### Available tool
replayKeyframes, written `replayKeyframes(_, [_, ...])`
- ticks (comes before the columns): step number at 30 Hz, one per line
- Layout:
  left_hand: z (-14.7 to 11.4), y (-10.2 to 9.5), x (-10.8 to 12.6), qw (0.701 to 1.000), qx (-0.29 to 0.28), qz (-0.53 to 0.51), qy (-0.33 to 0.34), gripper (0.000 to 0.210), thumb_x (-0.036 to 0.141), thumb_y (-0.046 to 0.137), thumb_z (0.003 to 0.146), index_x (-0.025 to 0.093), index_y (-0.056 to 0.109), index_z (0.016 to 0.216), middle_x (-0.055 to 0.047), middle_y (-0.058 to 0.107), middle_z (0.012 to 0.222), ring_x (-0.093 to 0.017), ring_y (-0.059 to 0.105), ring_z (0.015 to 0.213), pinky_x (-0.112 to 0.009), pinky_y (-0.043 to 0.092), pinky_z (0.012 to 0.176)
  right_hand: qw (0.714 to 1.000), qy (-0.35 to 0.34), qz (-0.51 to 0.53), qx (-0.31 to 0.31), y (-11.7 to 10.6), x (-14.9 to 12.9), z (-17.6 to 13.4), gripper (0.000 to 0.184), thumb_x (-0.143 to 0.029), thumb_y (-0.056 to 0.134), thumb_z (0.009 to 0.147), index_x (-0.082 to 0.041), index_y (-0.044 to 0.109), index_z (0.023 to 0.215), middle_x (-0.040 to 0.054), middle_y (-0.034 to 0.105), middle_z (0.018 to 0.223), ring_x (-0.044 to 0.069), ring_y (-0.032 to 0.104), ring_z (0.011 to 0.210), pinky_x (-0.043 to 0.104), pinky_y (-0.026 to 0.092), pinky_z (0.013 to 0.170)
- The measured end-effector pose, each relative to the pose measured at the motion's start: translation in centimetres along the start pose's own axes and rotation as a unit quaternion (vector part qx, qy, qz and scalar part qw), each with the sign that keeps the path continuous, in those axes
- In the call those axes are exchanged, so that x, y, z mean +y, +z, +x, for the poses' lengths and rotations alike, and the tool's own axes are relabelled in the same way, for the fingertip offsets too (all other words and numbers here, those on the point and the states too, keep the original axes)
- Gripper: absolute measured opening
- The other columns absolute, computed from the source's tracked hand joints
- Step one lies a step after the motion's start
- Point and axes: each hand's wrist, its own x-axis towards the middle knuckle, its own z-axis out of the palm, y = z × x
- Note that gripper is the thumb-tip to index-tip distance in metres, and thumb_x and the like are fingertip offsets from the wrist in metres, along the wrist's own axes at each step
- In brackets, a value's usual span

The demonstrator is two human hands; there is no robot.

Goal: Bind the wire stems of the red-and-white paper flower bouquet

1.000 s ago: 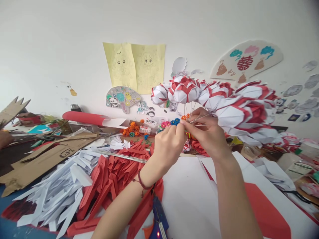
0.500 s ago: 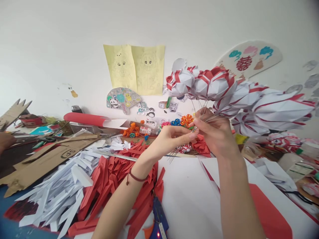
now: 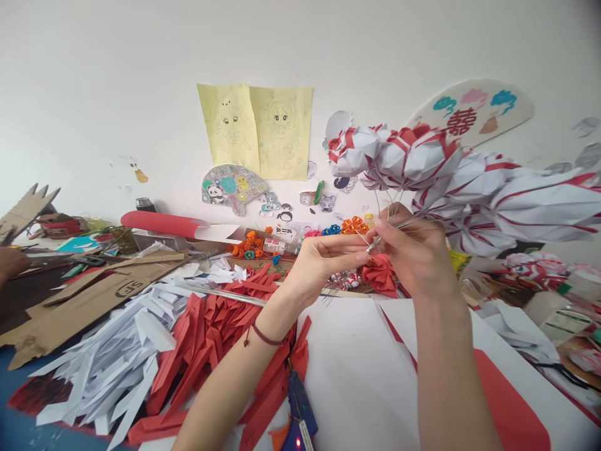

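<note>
Several white and red folded-paper flowers (image 3: 417,156) fan out to the upper right on thin wire stems (image 3: 390,202). My right hand (image 3: 416,250) is closed around the gathered stems just below the blooms. At the bundle's lower end, my left hand (image 3: 323,260) pinches the wires (image 3: 370,247) between thumb and fingers. A loose wire tip sticks up beside the left fingers. The hands nearly touch, held above the worktable. Part of the stems is hidden behind the right-hand fingers.
White paper strips (image 3: 136,338) and red paper strips (image 3: 211,332) are heaped at left. A blue glue gun (image 3: 298,401) lies in front beside white sheets (image 3: 352,363). Cardboard (image 3: 94,294) and another person's hand (image 3: 12,264) are at far left; a plastic bottle (image 3: 558,313) is at right.
Both hands and the paper flowers have shifted slightly right. The right hand has come a little lower, and a wire tip now shows by the left fingers.
</note>
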Motion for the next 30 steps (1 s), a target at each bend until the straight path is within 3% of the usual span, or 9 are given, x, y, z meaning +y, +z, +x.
replayKeyframes(5, [-0.5,0.5,0.2,0.984,0.036,0.114,0.133,0.025,0.023,0.080,0.072,0.019,0.077,0.097,-0.006,0.077,0.099,-0.021,0.072,0.089,-0.032,0.060,0.080,0.996,-0.071,-0.042,0.041,0.4,0.2,0.3,0.012,-0.021,0.075,0.076,-0.019,0.071,0.064,0.0036,0.051,0.077,0.010,0.050,0.072,0.021,0.041,0.055])
replayKeyframes(8, [-0.6,0.6,-0.1,0.947,0.066,0.207,0.238,0.020,0.020,0.076,0.077,0.019,0.077,0.097,-0.005,0.077,0.096,-0.019,0.073,0.084,-0.030,0.060,0.078,0.993,-0.093,-0.048,0.058,0.7,0.4,0.4,0.018,-0.019,0.074,0.076,-0.017,0.067,0.060,0.0030,0.050,0.071,0.010,0.050,0.070,0.024,0.039,0.058])
replayKeyframes(14, [-0.4,0.3,-0.8,0.767,0.089,0.409,0.485,0.028,0.007,0.064,0.085,0.019,0.072,0.109,-0.005,0.077,0.092,-0.014,0.070,0.078,-0.028,0.055,0.072,0.986,-0.123,-0.046,0.098,1.7,0.6,0.2,0.016,-0.019,0.075,0.075,-0.017,0.068,0.061,0.0024,0.051,0.069,0.011,0.051,0.071,0.026,0.040,0.064])
replayKeyframes(18, [-0.6,0.1,-1.2,0.646,0.098,0.536,0.535,0.037,0.002,0.058,0.087,0.013,0.063,0.121,-0.010,0.075,0.100,-0.017,0.069,0.086,-0.030,0.055,0.075,0.987,-0.111,-0.029,0.114,2.2,0.8,0.2,0.019,-0.022,0.075,0.076,-0.017,0.066,0.059,0.0025,0.051,0.066,0.011,0.050,0.069,0.026,0.041,0.063])
replayKeyframes(20, [-0.7,0.1,-1.0,0.624,0.083,0.572,0.526,0.038,0.004,0.057,0.088,0.012,0.060,0.125,-0.012,0.074,0.104,-0.019,0.068,0.091,-0.032,0.055,0.077,0.987,-0.104,-0.024,0.119,2.1,0.9,0.2,0.020,-0.022,0.075,0.076,-0.016,0.066,0.059,0.0027,0.051,0.068,0.011,0.050,0.068,0.026,0.041,0.062])
replayKeyframes(22, [-0.8,0.2,-0.4,0.675,0.065,0.544,0.494,0.032,0.007,0.057,0.089,0.014,0.064,0.120,-0.010,0.074,0.102,-0.018,0.068,0.088,-0.032,0.054,0.078,0.988,-0.101,-0.015,0.118,1.8,0.8,0.3,0.018,-0.022,0.076,0.075,-0.016,0.068,0.060,0.0030,0.051,0.070,0.011,0.051,0.069,0.025,0.039,0.059])
replayKeyframes(25, [-0.8,0.4,0.6,0.851,0.037,0.376,0.365,0.016,0.018,0.063,0.089,0.017,0.074,0.101,-0.005,0.076,0.090,-0.014,0.066,0.078,-0.027,0.052,0.072,0.994,-0.084,0.007,0.071,1.3,0.6,0.4,0.011,-0.023,0.075,0.075,-0.018,0.072,0.066,0.0034,0.049,0.076,0.010,0.051,0.069,0.024,0.035,0.053])
replayKeyframes(27, [-0.6,0.4,1.0,0.942,0.026,0.234,0.238,0.014,0.027,0.067,0.087,0.017,0.076,0.091,-0.003,0.074,0.080,-0.012,0.063,0.071,-0.025,0.050,0.066,0.997,-0.069,0.021,0.030,1.2,0.6,0.3,0.008,-0.025,0.075,0.076,-0.021,0.074,0.069,0.0035,0.047,0.079,0.010,0.050,0.069,0.023,0.034,0.051])
replayKeyframes(30, [-0.3,0.3,0.9,0.990,0.011,0.070,0.118,0.016,0.032,0.073,0.082,0.016,0.075,0.083,0.000,0.068,0.069,-0.008,0.058,0.065,-0.022,0.046,0.063,0.998,-0.058,0.027,0.003,1.1,0.6,0.2,0.009,-0.027,0.074,0.077,-0.022,0.075,0.069,0.0040,0.047,0.081,0.010,0.049,0.071,0.024,0.035,0.052])
